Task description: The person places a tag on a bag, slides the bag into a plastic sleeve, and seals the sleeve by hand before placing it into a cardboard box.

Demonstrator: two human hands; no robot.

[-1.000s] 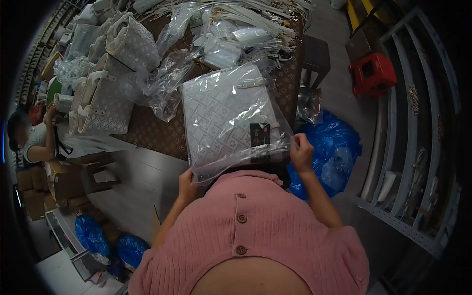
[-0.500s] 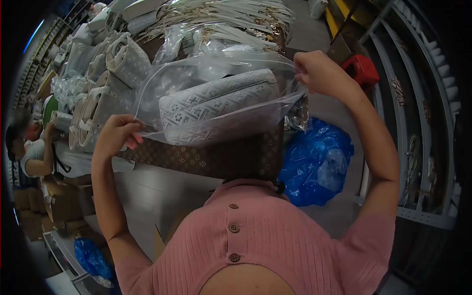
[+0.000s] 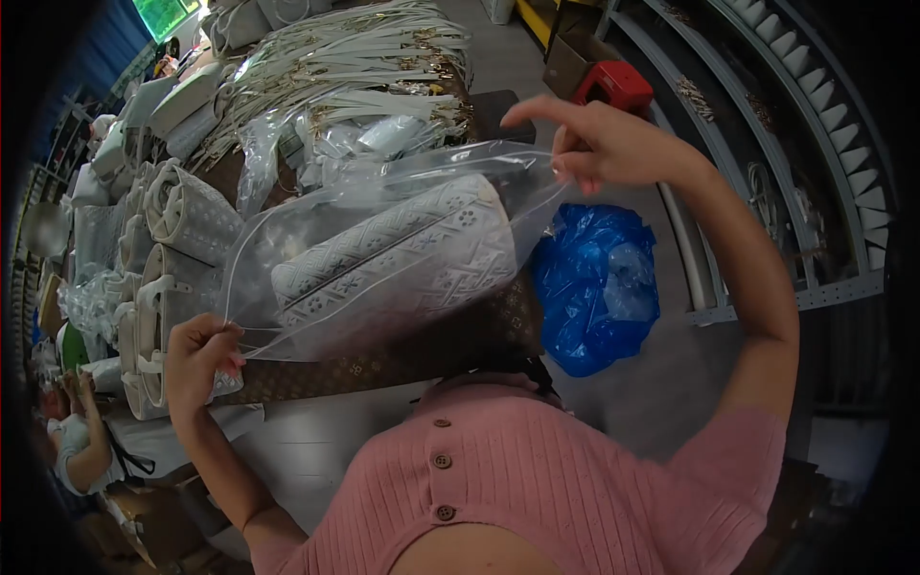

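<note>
A clear plastic bag (image 3: 369,321) stretches between my hands with a white embossed handbag (image 3: 412,244) inside it, lying at a slant. The bag's left corner is pinched in the fingers of my left hand (image 3: 201,362). My right hand (image 3: 609,144) grips the right corner between thumb and curled fingers, while its index finger points out to the left. Under the bag is a table with a brown patterned cover (image 3: 326,379). To the left of the bag, near my left hand, stand several white handbags (image 3: 163,307).
White straps with gold clasps (image 3: 374,57) are heaped at the table's far end, with clear plastic packets (image 3: 374,134) in front. On the right are a blue plastic bag (image 3: 594,297), a red container (image 3: 616,86) and metal shelving (image 3: 767,192). Another person's arm (image 3: 91,446) shows far left.
The view has swung, so the scene sits further left. My right index finger has straightened out from the closed fist. The plastic bag's two mouth edges lie closer together.
</note>
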